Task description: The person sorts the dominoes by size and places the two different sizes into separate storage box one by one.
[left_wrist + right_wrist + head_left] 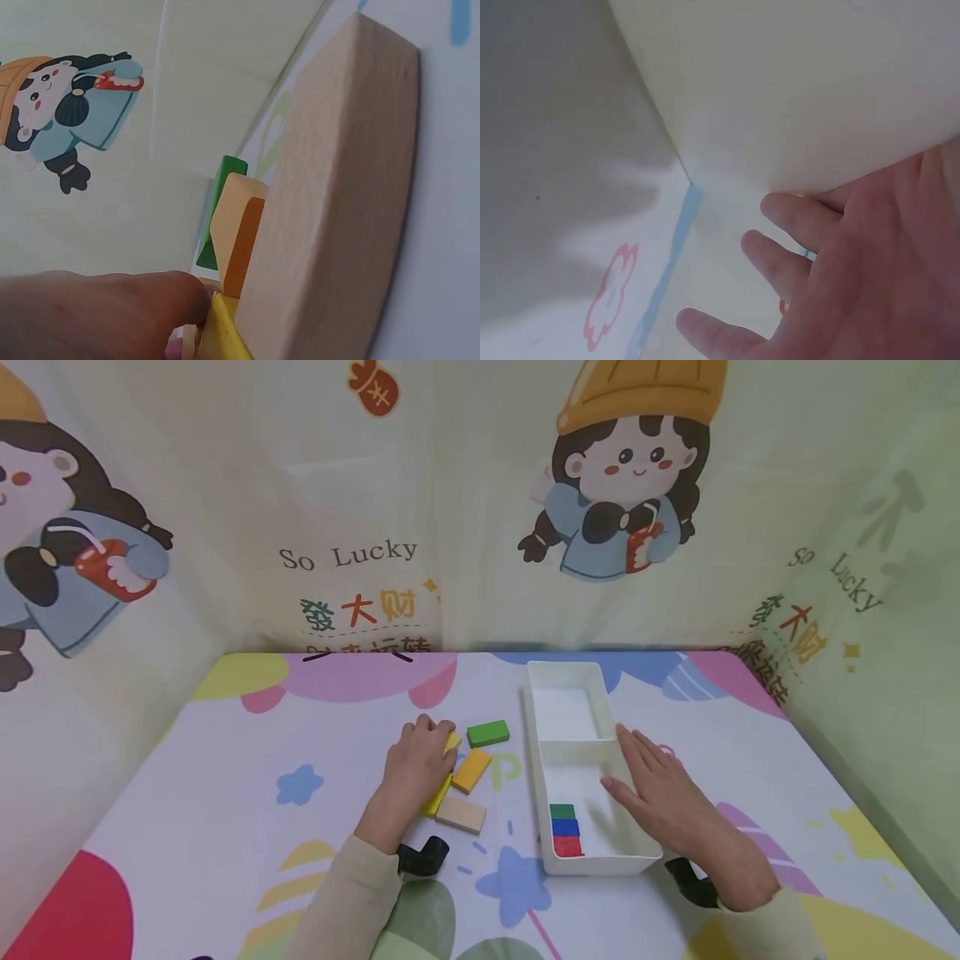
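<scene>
The left hand [416,760] pinches a yellow block [453,742], likely light and hard, best held by its sides; the right hand [666,793], fingers straight, is by the box [600,865]

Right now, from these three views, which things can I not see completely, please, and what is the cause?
- Head view: the left hand covers part of a yellow block.
- Head view: the right hand covers part of the white tray.
- Head view: the left edge cuts off a cartoon figure.
- Left wrist view: the bottom edge cuts off the pale wooden block.
</scene>
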Motion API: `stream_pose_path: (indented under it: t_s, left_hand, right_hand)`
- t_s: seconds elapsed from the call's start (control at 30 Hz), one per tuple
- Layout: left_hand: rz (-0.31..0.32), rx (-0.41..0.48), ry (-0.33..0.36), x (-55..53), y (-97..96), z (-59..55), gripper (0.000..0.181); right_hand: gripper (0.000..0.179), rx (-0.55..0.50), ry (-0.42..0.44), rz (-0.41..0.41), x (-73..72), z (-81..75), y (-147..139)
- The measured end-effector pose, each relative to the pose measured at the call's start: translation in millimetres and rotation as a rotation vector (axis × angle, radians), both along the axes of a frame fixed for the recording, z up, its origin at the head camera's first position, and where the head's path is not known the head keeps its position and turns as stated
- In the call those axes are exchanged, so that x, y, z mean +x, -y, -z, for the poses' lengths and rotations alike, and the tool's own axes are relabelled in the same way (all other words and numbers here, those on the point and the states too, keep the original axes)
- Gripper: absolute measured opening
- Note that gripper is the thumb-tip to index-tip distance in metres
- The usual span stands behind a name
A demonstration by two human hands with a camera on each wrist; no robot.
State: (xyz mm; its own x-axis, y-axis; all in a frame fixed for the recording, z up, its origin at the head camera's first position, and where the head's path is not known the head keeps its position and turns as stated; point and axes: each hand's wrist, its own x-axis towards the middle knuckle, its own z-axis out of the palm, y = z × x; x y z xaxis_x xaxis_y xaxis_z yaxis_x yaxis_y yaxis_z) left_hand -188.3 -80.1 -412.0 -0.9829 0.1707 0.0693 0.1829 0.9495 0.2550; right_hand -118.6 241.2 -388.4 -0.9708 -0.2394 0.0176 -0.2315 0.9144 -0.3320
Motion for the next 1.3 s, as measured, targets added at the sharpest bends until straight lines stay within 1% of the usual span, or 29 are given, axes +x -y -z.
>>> stream_pose_path:
  t_s: [0.13,0.37,0.53,0.63,0.77,0.9,1.07,1.2,1.3]
  left_hand:
    - [-0.004,-0.010,-0.009,-0.2,0.8,-1.1,0.039]
    - [0.027,-0.016,-0.021,0.2,3.0,-1.6,0.038]
    - [0.032,0.011,-0.030,1.5,2.7,-5.2,0.038]
    - [0.046,0.030,-0.030,2.7,2.0,-6.9,0.037]
    - [0.064,0.049,-0.029,3.7,0.4,-7.9,0.036]
    - [0.069,0.057,-0.021,4.5,1.9,-7.6,0.036]
    - [0.066,0.027,-0.009,3.5,4.2,-4.1,0.034]
    - [0.078,-0.006,-0.038,1.7,3.5,-3.2,0.042]
    - [0.068,-0.002,-0.038,1.5,3.1,-3.4,0.046]
  right_hand:
    - [0.081,-0.011,0.015,0.012,-0.4,-0.8,2.1]
    - [0.082,-0.005,0.031,0.041,0.1,-0.4,3.2]
    - [0.084,0.001,0.031,0.039,-1.4,0.2,3.0]
    - [0.085,0.006,0.033,0.038,-1.7,0.1,2.3]
    - [0.086,0.005,0.037,0.040,-2.5,-0.6,0.7]
    - [0.086,-0.009,0.044,0.039,-3.2,-1.6,1.7]
    - [0.087,-0.010,0.055,0.040,-2.6,-0.9,3.7]
    - [0.086,0.005,0.033,0.032,-2.3,-2.8,2.7]
    - [0.085,0.012,0.016,0.027,-2.2,-5.5,1.8]
